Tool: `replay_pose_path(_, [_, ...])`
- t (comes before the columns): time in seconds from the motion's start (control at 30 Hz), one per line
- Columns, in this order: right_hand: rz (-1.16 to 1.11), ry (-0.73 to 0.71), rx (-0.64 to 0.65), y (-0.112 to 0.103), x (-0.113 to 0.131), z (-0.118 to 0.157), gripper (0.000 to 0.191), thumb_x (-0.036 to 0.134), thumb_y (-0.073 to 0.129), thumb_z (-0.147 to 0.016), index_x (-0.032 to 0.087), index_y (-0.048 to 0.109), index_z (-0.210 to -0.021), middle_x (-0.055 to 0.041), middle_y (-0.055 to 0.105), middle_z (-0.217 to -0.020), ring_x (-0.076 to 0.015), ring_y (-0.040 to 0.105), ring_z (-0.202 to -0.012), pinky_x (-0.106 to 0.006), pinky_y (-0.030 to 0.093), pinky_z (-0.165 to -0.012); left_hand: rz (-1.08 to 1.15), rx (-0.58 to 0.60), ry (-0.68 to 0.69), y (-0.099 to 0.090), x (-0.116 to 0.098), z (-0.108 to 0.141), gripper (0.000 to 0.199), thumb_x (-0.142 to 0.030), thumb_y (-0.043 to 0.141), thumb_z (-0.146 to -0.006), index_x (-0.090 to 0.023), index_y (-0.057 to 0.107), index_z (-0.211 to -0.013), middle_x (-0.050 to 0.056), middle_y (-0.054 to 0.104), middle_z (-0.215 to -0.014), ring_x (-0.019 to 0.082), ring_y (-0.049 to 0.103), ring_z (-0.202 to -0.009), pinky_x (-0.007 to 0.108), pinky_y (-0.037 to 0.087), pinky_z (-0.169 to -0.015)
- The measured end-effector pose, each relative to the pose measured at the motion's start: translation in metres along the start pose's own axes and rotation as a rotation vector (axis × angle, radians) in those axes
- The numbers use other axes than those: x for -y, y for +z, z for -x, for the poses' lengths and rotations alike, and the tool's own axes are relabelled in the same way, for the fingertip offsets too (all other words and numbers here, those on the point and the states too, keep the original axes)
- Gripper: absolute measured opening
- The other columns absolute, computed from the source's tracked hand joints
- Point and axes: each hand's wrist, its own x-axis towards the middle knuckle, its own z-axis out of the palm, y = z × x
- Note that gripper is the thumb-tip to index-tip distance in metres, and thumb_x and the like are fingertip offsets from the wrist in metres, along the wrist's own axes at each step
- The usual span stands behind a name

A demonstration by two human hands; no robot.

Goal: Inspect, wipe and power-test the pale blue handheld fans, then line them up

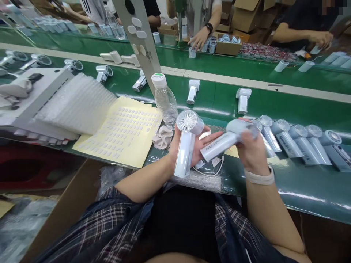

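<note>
A light-blue handheld fan (184, 155) rests across the upturned palm of my left hand (197, 147), its round clear-grilled head facing up and its handle toward me. The fingers of that hand stretch out to the right. My right hand (252, 155) grips a second light-blue handheld fan (219, 145) by its head, which is partly smeared by motion. Dark lettering shows on that fan's handle, whose end is near my left fingers. A white cable (212, 174) and a strip of bubble wrap (203, 182) lie below my hands.
Several handheld fans (290, 142) lie in a row at right. A plastic bottle (166, 100), a crumpled cloth (162, 137) and a yellow sheet of white oval pieces (137, 146) are at left. More fans (193, 90) sit on the green belt (216, 93). Co-workers' hands (201, 38) are across.
</note>
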Motion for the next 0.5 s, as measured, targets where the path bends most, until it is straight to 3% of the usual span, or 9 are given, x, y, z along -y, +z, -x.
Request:
replay_pose_path(0.07, [-0.012, -0.013, 0.010, 0.0027, -0.0043, -0.0006, 0.057, 0.073, 0.088, -0.075, 0.029, 0.075, -0.108, -0.0035, 0.068, -0.098, -0.0192, 0.063, -0.078, -0.029, 0.054, -0.059, 0.009, 0.014, -0.039, -0.0013, 0.0026, -0.0004, 0.076, -0.082, 0.082, -0.072, -0.021, 0.061, -0.114, 0.022, 0.065, -0.154, 0.039, 0.055, -0.154, 0.052, 0.036, -0.131])
replay_pose_path(0.17, [-0.051, 0.007, 0.090, -0.0001, -0.0060, -0.0035, 0.063, 0.085, 0.075, -0.080, 0.029, 0.075, -0.110, -0.0054, 0.069, -0.099, -0.0208, 0.064, -0.079, -0.031, 0.055, -0.058, 0.033, 0.040, -0.058, -0.0049, 0.0057, -0.0017, 0.078, -0.083, 0.084, -0.069, -0.021, 0.061, -0.110, 0.022, 0.067, -0.151, 0.036, 0.058, -0.150, 0.045, 0.040, -0.128])
replay_pose_path(0.3, [0.003, 0.005, 0.107, -0.0036, -0.0027, -0.0051, 0.067, 0.079, 0.088, -0.071, 0.031, 0.075, -0.115, -0.0032, 0.067, -0.094, -0.0185, 0.061, -0.073, -0.030, 0.052, -0.055, 0.052, 0.078, -0.099, -0.0091, 0.0072, -0.0032, 0.070, -0.082, 0.077, -0.077, -0.020, 0.063, -0.106, 0.021, 0.064, -0.155, 0.035, 0.058, -0.151, 0.042, 0.043, -0.125])
replay_pose_path(0.37, [0.029, 0.021, 0.130, -0.0017, -0.0033, -0.0041, 0.071, 0.084, 0.082, -0.075, 0.030, 0.073, -0.120, -0.0039, 0.066, -0.095, -0.0190, 0.061, -0.073, -0.031, 0.052, -0.055, 0.050, 0.075, -0.111, -0.0087, 0.0074, -0.0038, 0.069, -0.083, 0.074, -0.080, -0.019, 0.064, -0.104, 0.021, 0.068, -0.150, 0.035, 0.058, -0.151, 0.044, 0.042, -0.127])
replay_pose_path(0.5, [0.119, -0.002, 0.067, 0.0029, -0.0091, -0.0029, 0.073, 0.069, 0.094, -0.072, 0.031, 0.067, -0.128, -0.0005, 0.060, -0.094, -0.0158, 0.055, -0.068, -0.029, 0.047, -0.052, -0.041, 0.099, -0.141, -0.0043, 0.0104, -0.0054, 0.081, -0.093, 0.078, -0.069, -0.018, 0.065, -0.098, 0.021, 0.075, -0.136, 0.043, 0.069, -0.136, 0.055, 0.051, -0.119])
